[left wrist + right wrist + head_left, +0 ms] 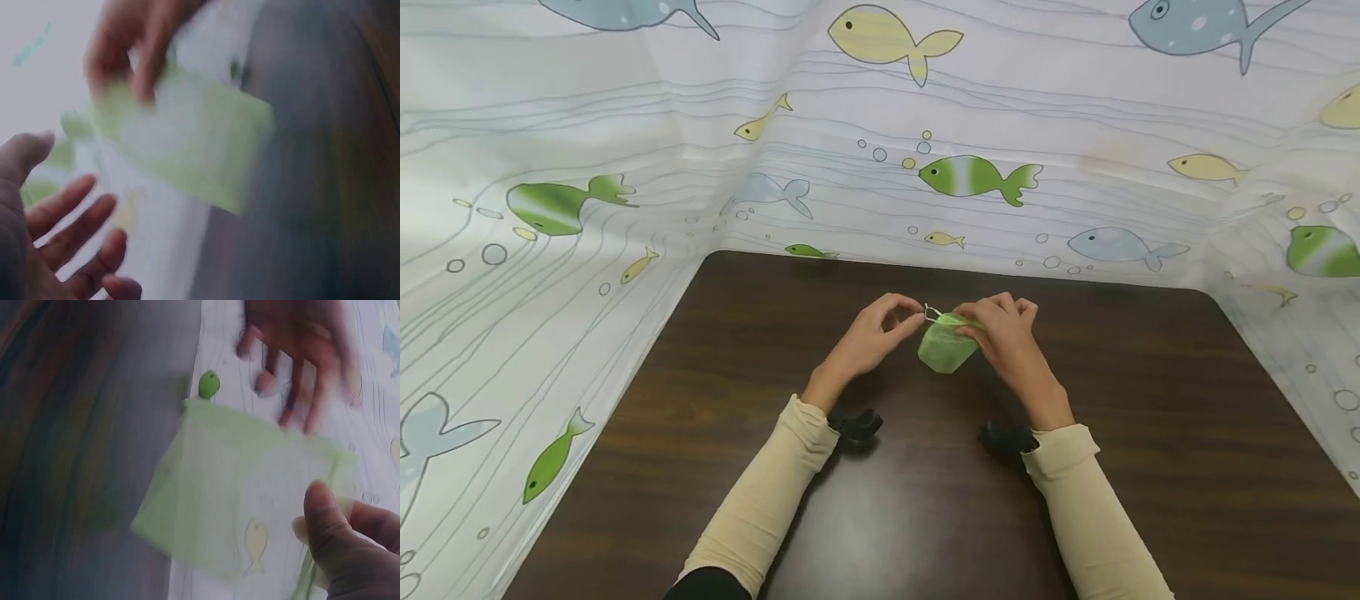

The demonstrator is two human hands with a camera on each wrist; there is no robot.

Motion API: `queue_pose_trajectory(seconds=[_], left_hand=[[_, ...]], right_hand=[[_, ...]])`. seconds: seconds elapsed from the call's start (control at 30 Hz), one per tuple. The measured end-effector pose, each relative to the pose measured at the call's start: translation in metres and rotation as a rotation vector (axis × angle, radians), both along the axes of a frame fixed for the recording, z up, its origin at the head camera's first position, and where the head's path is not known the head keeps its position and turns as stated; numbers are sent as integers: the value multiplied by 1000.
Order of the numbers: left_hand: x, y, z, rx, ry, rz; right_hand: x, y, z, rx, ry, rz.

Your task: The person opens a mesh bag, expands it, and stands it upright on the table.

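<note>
A small, see-through light green drawstring pouch hangs over the table, its mouth toward the hands. My right hand pinches the pouch's upper edge between thumb and fingers; in the right wrist view, the thumb presses on the green fabric. A thin white cord loop sticks out of the pouch toward my left hand. Both wrist views show that left hand with fingers spread and thumb apart, close beside the pouch. The fabric looks flat, and motion blurs it in the left wrist view.
Below the hands lies a dark brown wooden table with rounded far corners. A white curtain printed with green, yellow and blue fish surrounds its back and sides. Black straps sit at both wrists, beside beige sleeves.
</note>
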State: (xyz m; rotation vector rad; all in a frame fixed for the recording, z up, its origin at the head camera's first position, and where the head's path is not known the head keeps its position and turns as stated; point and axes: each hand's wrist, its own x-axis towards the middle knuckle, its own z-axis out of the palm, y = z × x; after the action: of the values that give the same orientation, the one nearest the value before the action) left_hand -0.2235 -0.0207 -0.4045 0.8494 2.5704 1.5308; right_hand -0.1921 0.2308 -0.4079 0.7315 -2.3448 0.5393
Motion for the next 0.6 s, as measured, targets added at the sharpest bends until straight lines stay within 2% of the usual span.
queue_pose_trajectory(seconds=[0.07, 0.13, 0.27, 0.43, 0.6], left_hand=[[4, 8, 7, -22, 38, -40], [6, 15, 10, -77, 90, -51], [9, 21, 8, -183, 166, 3], [11, 19, 8, -222, 169, 34], [13, 16, 15, -222, 120, 44]], right_hand=[[1, -5, 3, 6, -4, -4], [1, -8, 4, 8, -13, -4], [2, -6, 4, -5, -47, 25], [2, 3, 3, -1, -63, 54], [1, 4, 3, 22, -76, 88]])
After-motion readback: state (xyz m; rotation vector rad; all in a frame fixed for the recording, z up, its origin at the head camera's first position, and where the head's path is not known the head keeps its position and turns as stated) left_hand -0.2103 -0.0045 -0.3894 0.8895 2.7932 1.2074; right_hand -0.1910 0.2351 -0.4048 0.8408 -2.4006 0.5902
